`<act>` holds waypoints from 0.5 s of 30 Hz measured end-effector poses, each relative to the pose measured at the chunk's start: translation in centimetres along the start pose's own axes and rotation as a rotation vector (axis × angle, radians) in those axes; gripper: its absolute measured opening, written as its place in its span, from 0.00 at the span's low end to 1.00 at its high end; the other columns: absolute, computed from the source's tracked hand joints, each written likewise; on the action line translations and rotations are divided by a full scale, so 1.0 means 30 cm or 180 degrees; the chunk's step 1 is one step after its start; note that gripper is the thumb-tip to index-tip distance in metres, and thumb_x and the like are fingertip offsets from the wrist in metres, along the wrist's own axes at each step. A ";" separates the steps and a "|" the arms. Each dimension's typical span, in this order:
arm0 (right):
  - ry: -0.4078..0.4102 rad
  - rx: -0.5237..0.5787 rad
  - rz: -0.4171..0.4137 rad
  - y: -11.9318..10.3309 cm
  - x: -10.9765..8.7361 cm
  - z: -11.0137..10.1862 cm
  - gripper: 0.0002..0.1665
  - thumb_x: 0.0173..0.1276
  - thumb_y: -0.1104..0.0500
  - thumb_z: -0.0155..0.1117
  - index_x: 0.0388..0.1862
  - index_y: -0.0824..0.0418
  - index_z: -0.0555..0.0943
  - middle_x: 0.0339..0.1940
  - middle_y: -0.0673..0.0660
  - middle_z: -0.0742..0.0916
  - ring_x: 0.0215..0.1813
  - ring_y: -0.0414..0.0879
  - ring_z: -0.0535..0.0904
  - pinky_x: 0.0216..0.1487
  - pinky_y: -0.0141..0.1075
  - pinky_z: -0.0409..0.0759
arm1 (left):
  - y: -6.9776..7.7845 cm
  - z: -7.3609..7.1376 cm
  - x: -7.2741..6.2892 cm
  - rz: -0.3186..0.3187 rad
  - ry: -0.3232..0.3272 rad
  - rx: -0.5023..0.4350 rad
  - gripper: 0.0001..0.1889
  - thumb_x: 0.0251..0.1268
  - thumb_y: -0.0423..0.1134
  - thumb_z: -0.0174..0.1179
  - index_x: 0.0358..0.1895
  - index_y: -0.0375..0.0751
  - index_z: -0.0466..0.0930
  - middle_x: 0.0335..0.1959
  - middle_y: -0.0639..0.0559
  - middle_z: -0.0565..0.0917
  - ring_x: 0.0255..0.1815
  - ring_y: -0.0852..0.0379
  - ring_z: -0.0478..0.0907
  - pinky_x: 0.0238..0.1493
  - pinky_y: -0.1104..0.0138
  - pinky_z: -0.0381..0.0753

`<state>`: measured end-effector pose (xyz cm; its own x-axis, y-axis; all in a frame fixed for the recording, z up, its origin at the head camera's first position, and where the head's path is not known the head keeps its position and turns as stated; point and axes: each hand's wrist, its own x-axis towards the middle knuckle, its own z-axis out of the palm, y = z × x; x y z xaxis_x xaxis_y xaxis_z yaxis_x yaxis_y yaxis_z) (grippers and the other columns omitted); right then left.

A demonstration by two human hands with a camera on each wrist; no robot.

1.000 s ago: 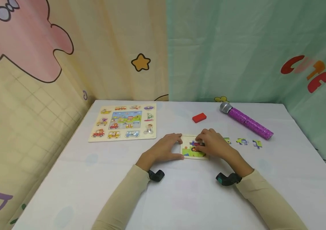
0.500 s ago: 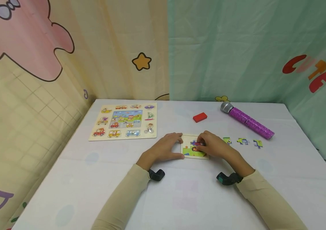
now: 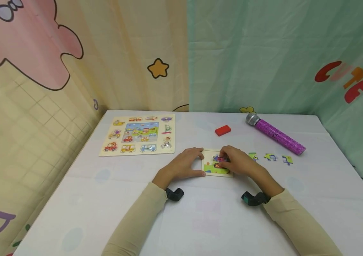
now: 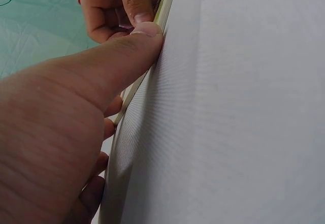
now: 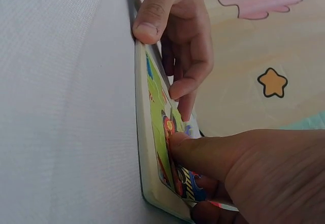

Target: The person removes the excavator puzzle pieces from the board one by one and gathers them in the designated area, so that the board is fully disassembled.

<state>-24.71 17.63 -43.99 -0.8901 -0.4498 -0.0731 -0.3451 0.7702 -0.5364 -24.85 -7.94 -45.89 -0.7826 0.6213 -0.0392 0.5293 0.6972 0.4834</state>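
A: Where do we log the small puzzle board?
B: On the near side of the red block.
A: Hands?
B: We see the left hand gripping the board's edge, the right hand pinching a tractor piece at the board; whether it is seated we cannot tell.
A: Else?
B: Three loose pieces, nearer and right of the block; purple microphone, also right.

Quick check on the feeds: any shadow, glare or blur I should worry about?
Head: soft, even light, but the loose puzzle pieces show too small for fine detail; left wrist: soft shadow and fine streaks on the tabletop beside the puzzle board; right wrist: no strong glare or heavy blur, the board's picture readable though steeply foreshortened.
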 end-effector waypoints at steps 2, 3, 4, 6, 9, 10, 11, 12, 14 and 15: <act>0.0003 -0.0008 -0.0050 0.001 -0.001 0.000 0.15 0.68 0.59 0.72 0.50 0.62 0.80 0.40 0.53 0.80 0.41 0.48 0.75 0.45 0.41 0.79 | -0.001 0.001 0.001 0.0004 0.0005 0.0015 0.31 0.61 0.60 0.69 0.62 0.51 0.74 0.79 0.56 0.61 0.79 0.54 0.53 0.77 0.61 0.53; 0.0006 -0.0019 -0.0082 0.001 -0.001 0.000 0.15 0.68 0.59 0.72 0.51 0.62 0.81 0.41 0.53 0.81 0.42 0.48 0.75 0.46 0.41 0.79 | -0.001 0.002 0.002 0.0002 0.0005 0.0022 0.31 0.61 0.61 0.69 0.62 0.51 0.74 0.79 0.56 0.61 0.79 0.54 0.53 0.77 0.61 0.53; 0.0007 -0.0029 -0.0107 0.002 -0.002 0.000 0.16 0.68 0.59 0.72 0.51 0.61 0.82 0.41 0.53 0.81 0.42 0.48 0.76 0.46 0.42 0.80 | -0.002 0.002 0.002 0.0003 0.0005 0.0028 0.31 0.61 0.61 0.69 0.62 0.51 0.74 0.79 0.56 0.61 0.79 0.55 0.53 0.77 0.61 0.53; 0.0007 -0.0057 -0.0140 0.003 -0.003 0.000 0.16 0.68 0.59 0.72 0.52 0.61 0.83 0.42 0.52 0.81 0.42 0.47 0.76 0.47 0.42 0.80 | -0.003 0.003 0.002 0.0000 -0.0002 0.0026 0.31 0.61 0.61 0.69 0.62 0.51 0.74 0.79 0.56 0.61 0.79 0.55 0.53 0.77 0.61 0.53; 0.0022 -0.0082 -0.0162 0.002 -0.004 0.000 0.14 0.68 0.59 0.72 0.50 0.60 0.84 0.42 0.52 0.81 0.43 0.47 0.76 0.47 0.42 0.80 | -0.003 0.002 0.003 0.0004 0.0000 0.0017 0.31 0.61 0.60 0.69 0.62 0.51 0.74 0.79 0.56 0.61 0.79 0.55 0.53 0.77 0.61 0.53; 0.0024 -0.0077 -0.0161 0.003 -0.004 0.001 0.14 0.68 0.60 0.72 0.50 0.60 0.84 0.42 0.53 0.81 0.43 0.47 0.76 0.47 0.42 0.80 | -0.002 0.002 0.003 0.0004 0.0002 0.0011 0.31 0.61 0.60 0.70 0.62 0.50 0.74 0.79 0.56 0.61 0.79 0.55 0.53 0.77 0.61 0.53; 0.0026 -0.0080 -0.0160 0.003 -0.003 0.001 0.14 0.68 0.60 0.72 0.50 0.60 0.84 0.42 0.53 0.81 0.43 0.48 0.76 0.48 0.42 0.80 | -0.002 0.002 0.003 0.0002 0.0004 0.0007 0.30 0.61 0.60 0.70 0.62 0.50 0.74 0.79 0.56 0.61 0.79 0.55 0.53 0.77 0.61 0.53; 0.0029 -0.0080 -0.0163 0.004 -0.002 0.001 0.13 0.68 0.60 0.72 0.50 0.60 0.84 0.42 0.54 0.81 0.43 0.48 0.76 0.47 0.42 0.81 | -0.002 0.002 0.003 0.0005 0.0004 0.0007 0.30 0.61 0.60 0.70 0.62 0.50 0.74 0.79 0.56 0.61 0.79 0.55 0.53 0.77 0.61 0.53; 0.0030 -0.0067 -0.0151 0.004 -0.001 0.001 0.13 0.68 0.60 0.72 0.49 0.61 0.83 0.43 0.54 0.81 0.42 0.48 0.76 0.47 0.42 0.81 | -0.002 0.002 0.002 0.0003 0.0004 0.0003 0.31 0.61 0.60 0.70 0.62 0.50 0.74 0.79 0.56 0.61 0.79 0.55 0.53 0.77 0.61 0.53; 0.0028 -0.0059 -0.0140 0.004 0.000 0.001 0.13 0.68 0.60 0.72 0.49 0.61 0.83 0.43 0.55 0.80 0.42 0.48 0.75 0.47 0.42 0.81 | -0.002 0.002 0.002 0.0003 0.0004 0.0004 0.31 0.61 0.60 0.70 0.62 0.50 0.74 0.79 0.56 0.61 0.79 0.55 0.53 0.77 0.61 0.53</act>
<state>-24.74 17.72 -44.08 -0.8765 -0.4796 -0.0423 -0.3895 0.7580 -0.5232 -24.92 -7.93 -45.98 -0.7826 0.6214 -0.0376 0.5304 0.6971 0.4824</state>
